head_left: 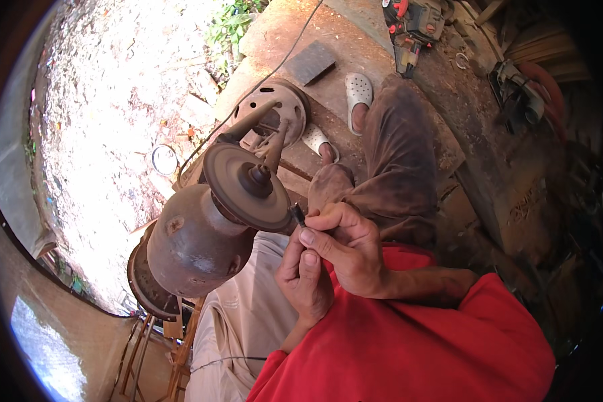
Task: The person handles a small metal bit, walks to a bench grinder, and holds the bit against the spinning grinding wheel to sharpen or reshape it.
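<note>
A short dark cylindrical metal piece (297, 215), its exact kind too small to tell, stands at the near right edge of a brown grinding wheel (244, 194). Thumb and index finger of my right hand (347, 249) pinch it from the right. From below, my left hand (304, 280) brings its fingers up against the lower end of the piece, thumb folded in. Whether the piece touches the wheel I cannot tell. The wheel sits on a worn bench grinder (197, 244), whose second wheel (151, 281) is partly covered by a guard.
The grinder's stand ends in a round metal base (295, 110) by my white clogs (358, 94). A cord (275, 70) runs past it. A flat dark slab (310, 62) lies on the floor. Two power tools, one red and black (415, 30), the other reddish (539, 94), lie farther off.
</note>
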`<state>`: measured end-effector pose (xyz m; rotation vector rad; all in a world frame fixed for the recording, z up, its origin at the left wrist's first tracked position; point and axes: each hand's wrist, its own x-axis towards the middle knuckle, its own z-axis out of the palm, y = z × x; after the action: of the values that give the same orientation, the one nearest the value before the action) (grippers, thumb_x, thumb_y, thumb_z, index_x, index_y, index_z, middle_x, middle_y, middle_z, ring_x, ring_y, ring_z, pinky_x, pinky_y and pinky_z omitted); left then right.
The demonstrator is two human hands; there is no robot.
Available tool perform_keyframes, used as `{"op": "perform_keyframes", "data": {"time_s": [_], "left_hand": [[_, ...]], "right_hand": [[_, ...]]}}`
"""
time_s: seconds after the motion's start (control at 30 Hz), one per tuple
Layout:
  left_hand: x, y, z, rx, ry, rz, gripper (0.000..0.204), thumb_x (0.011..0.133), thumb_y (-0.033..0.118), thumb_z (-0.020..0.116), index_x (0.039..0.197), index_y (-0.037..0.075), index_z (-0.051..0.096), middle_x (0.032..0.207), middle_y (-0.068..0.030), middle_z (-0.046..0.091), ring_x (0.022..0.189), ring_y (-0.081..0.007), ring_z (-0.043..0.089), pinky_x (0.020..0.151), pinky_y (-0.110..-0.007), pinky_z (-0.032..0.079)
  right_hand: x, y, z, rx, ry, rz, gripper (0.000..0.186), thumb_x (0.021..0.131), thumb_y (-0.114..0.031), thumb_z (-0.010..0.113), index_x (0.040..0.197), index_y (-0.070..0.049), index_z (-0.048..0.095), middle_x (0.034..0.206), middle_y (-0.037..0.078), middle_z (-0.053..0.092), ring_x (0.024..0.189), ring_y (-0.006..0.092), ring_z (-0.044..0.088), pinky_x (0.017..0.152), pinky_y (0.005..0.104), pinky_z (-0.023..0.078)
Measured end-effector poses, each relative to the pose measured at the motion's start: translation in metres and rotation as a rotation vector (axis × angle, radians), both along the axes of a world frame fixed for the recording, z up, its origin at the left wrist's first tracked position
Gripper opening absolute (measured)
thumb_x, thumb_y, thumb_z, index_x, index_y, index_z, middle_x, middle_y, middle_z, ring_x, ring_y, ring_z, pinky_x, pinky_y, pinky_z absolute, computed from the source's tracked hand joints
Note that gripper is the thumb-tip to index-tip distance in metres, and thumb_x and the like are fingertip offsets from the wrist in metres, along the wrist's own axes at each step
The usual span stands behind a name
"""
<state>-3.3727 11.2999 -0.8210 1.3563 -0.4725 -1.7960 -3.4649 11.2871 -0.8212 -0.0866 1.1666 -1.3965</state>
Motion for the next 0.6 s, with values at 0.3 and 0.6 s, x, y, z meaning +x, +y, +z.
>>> {"op": "perform_keyframes", "data": {"time_s": [0.3,0.6], "left_hand": [[0.000,0.006,0.001,-0.023,0.017,0.005,0.055,0.096,0.024,0.063,0.134,-0.013,0.049,0.131,-0.0195,0.057,0.123,-0.0266,0.053,0.109,-0.038,0.038],[-0.009,0.010,0.005,0.008,0.017,-0.003,0.056,0.093,0.023,0.068,0.133,-0.012,0.051,0.130,-0.0189,0.059,0.125,-0.0264,0.053,0.109,-0.037,0.039]], "right_hand": [[-0.003,0.010,-0.004,-0.042,0.024,0.051,0.013,0.091,0.009,0.062,0.100,0.000,0.062,0.095,0.002,0.059,0.094,0.0072,0.057,0.088,0.0217,0.046],[-0.005,0.029,0.006,0.027,-0.110,-0.082,0.013,0.094,0.006,0.059,0.105,-0.001,0.060,0.097,0.004,0.062,0.092,0.0081,0.060,0.085,0.0218,0.049]]}}
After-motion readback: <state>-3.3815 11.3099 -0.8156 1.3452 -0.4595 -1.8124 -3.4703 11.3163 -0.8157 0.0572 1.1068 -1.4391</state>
